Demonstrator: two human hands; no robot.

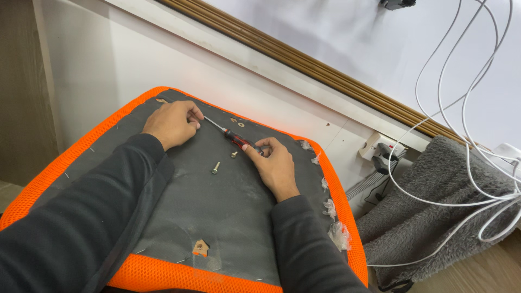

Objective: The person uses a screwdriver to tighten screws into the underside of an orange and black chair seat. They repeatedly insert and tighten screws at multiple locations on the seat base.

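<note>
A chair seat lies upside down, its dark grey underside edged with orange mesh. My right hand grips the red and black handle of a screwdriver. Its thin metal shaft runs up and left to my left hand. That hand rests on the seat with its fingers pinched around the tip. Two loose screws lie on the grey fabric between my hands, one larger and one smaller.
A washer lies near the far edge. A torn patch shows in the fabric near me. Scraps of clear plastic line the right rim. White cables hang over a grey fleece blanket at right, by a wall socket.
</note>
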